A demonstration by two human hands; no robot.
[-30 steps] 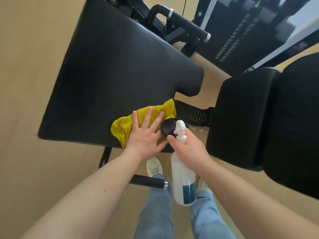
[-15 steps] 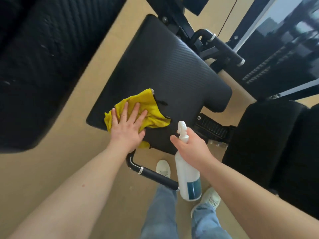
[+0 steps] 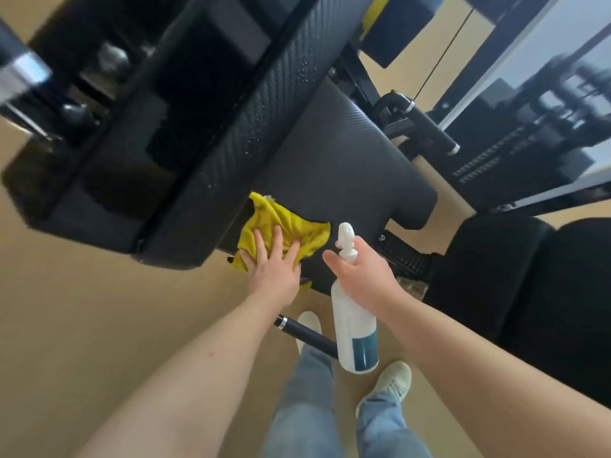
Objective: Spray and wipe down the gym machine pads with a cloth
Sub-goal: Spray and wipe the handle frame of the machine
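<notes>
A yellow cloth [image 3: 287,226] lies crumpled on the near left corner of the black seat pad [image 3: 344,166]. My left hand [image 3: 272,266] presses flat on the cloth with straight, spread fingers. My right hand [image 3: 363,279] grips the neck of a white spray bottle [image 3: 353,328] with a teal label, held upright just off the pad's near edge, nozzle up. A second black pad [image 3: 238,133], the upright back pad, rises at the left and carries small spray droplets.
Two more black pads [image 3: 529,292] stand at the right. A black handle bar [image 3: 307,335] with a chrome ring juts out below the seat near my feet. Another handle [image 3: 426,127] and a weight stack are behind the seat. The floor is tan.
My left hand has slid the cloth leftward along the seat's near edge to its left corner. The view has swung up and left, bringing in the back pad. The bottle stays in my right hand.
</notes>
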